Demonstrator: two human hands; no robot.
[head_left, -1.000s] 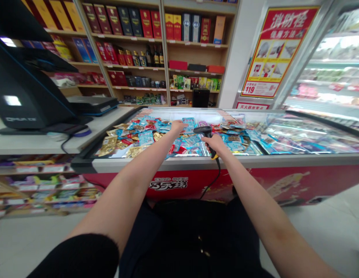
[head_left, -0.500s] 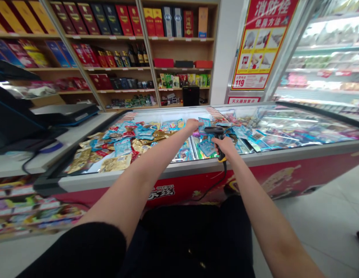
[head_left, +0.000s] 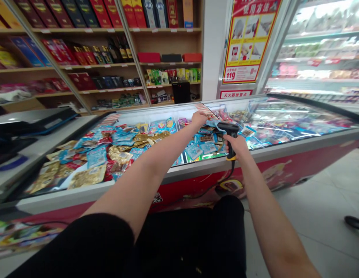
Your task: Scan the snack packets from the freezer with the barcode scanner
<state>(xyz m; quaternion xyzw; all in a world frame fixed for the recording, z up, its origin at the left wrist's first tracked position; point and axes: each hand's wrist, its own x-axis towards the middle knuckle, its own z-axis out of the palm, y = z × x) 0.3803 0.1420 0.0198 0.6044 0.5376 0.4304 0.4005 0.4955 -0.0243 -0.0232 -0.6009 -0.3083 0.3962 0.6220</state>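
Wooden shelves (head_left: 81, 58) of boxed liquor fill the upper left, a white bench (head_left: 49, 133) runs along the left edge, and a red-fronted chest freezer (head_left: 193, 193) stretches across the middle. You have open room over its left part, heaped with shiny blue and gold foil packets (head_left: 110, 154); a sliding glass lid (head_left: 298, 123) covers the right end. Your left hand (head_left: 199, 119) reaches to the far side, its fingers (head_left: 200, 117) curled together at the packets; you cannot tell whether they pinch one. Your right hand (head_left: 236, 146) has its fingers (head_left: 239, 144) clamped around a black-and-yellow handheld barcode scanner (head_left: 231, 141), its head just beside a blue packet (head_left: 212, 123), its black cable (head_left: 232, 170) dropping over the grey front rim (head_left: 89, 197).
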